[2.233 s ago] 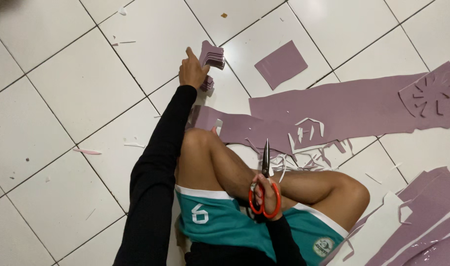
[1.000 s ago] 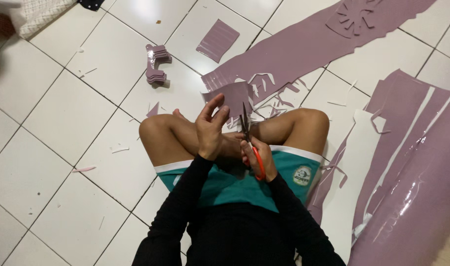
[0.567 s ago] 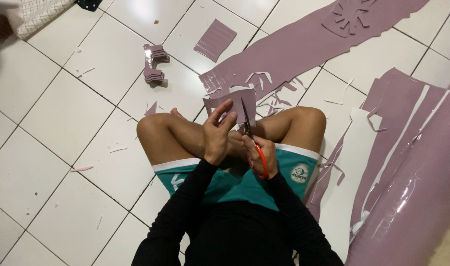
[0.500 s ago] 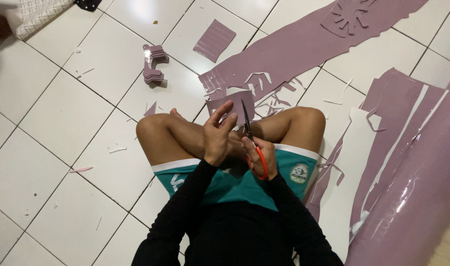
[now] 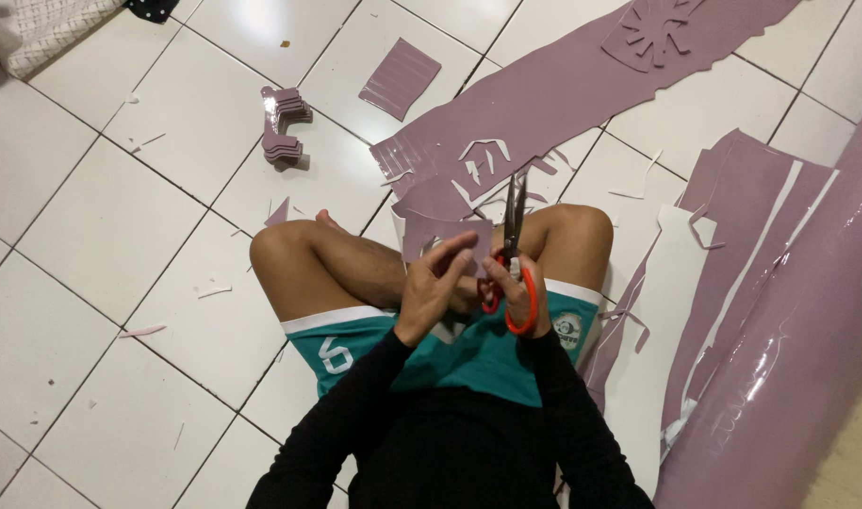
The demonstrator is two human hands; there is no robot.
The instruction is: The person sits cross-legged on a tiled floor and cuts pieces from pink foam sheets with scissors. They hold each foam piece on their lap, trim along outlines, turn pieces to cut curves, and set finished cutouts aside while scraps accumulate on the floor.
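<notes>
cut piece point(image 5: 447, 236) left of scissors point(image 5: 514, 247), above lap

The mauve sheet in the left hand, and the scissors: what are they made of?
The mauve sheet looks like thin foam or vinyl, matte and flexible; which one is unclear. The scissors show dark metal blades and glossy orange-red handles, probably plastic, held in the right hand.

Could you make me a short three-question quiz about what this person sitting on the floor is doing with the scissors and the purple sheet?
1. True or false: the right hand holds red-handled scissors pointing away from the body.
2. What does the left hand hold? A) a small mauve sheet piece B) a brush C) a cup
3. Fill in: the stack of cut shapes lies on the white ____ floor.

Key: 1 true; 2 A; 3 tiled.
</notes>
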